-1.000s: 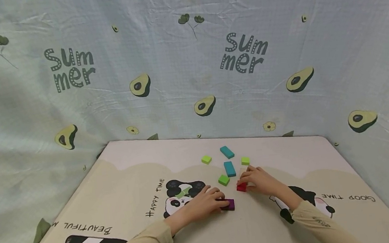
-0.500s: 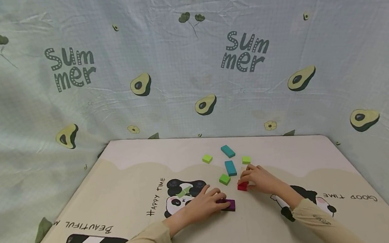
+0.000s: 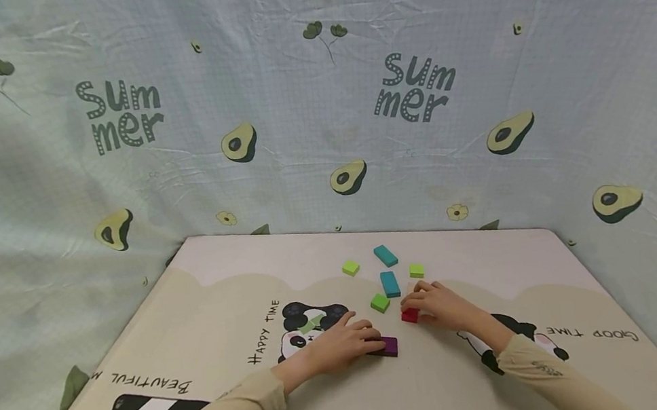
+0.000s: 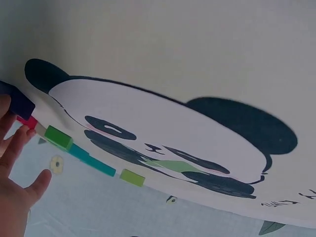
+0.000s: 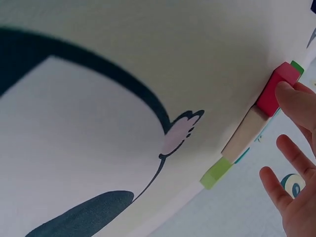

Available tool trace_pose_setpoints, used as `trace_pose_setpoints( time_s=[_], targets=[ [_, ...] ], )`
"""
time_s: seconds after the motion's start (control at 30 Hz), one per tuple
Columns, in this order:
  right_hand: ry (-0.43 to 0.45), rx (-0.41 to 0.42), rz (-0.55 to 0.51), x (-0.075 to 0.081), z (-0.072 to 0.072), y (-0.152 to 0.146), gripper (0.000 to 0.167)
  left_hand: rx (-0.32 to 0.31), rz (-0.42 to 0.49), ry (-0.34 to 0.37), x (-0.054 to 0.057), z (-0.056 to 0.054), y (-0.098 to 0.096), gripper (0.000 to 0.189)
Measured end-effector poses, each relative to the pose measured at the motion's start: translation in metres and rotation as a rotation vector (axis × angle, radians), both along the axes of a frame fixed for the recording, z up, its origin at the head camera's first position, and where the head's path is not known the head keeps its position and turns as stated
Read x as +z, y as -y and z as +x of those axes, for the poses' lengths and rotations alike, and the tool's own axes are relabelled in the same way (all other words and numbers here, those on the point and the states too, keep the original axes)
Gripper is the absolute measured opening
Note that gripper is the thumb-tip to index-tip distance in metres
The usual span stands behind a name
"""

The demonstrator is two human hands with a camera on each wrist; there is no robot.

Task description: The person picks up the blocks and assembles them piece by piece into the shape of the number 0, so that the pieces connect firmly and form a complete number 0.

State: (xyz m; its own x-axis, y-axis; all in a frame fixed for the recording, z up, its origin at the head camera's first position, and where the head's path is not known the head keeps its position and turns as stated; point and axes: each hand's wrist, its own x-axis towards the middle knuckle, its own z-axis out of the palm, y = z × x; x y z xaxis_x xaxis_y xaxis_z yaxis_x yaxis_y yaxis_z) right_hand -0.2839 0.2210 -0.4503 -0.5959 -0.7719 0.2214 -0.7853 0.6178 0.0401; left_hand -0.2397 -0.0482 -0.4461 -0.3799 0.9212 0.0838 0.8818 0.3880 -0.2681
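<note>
In the head view my left hand (image 3: 346, 345) grips a purple block (image 3: 390, 346) lying on the table. The left wrist view shows the same dark block (image 4: 16, 102) at its left edge, with fingers at its lower side. My right hand (image 3: 439, 304) holds a red block (image 3: 410, 315) to the right of and beyond the purple one. In the right wrist view the thumb presses the near side of the red block (image 5: 278, 91). A plain wooden block (image 5: 245, 132) lies end to end with the red one. The far fingers are partly hidden.
Beyond the hands lie two teal blocks (image 3: 390, 284) and several green blocks (image 3: 380, 303), spread loosely. The table (image 3: 236, 257) bears a panda print. A curtain with avocado prints (image 3: 263, 69) hangs behind the table's far edge.
</note>
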Motion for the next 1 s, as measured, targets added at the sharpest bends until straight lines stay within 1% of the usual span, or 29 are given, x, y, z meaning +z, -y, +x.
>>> trace_pose_setpoints(
  time_s=[0.13, 0.4, 0.6, 0.83, 1.0],
  targets=[
    [0.001, -0.007, 0.013, 0.000, 0.000, -0.001, 0.032, 0.004, -0.011, 0.003, 0.000, -0.001, 0.000, 0.035],
    [-0.033, -0.002, 0.054, 0.001, 0.002, 0.000, 0.032, -0.013, 0.023, -0.006, -0.004, -0.002, 0.001, 0.035],
    [-0.050, 0.006, 0.058, -0.001, 0.003, 0.000, 0.032, -0.012, 0.032, -0.002, -0.002, -0.001, 0.001, 0.034],
    [-0.051, 0.000, 0.085, -0.003, 0.007, -0.003, 0.031, -0.011, 0.045, -0.007, -0.003, 0.000, 0.001, 0.035],
    [-0.026, -0.014, 0.093, -0.002, 0.012, -0.006, 0.034, -0.006, 0.043, -0.012, -0.003, 0.000, 0.002, 0.035]
  ],
)
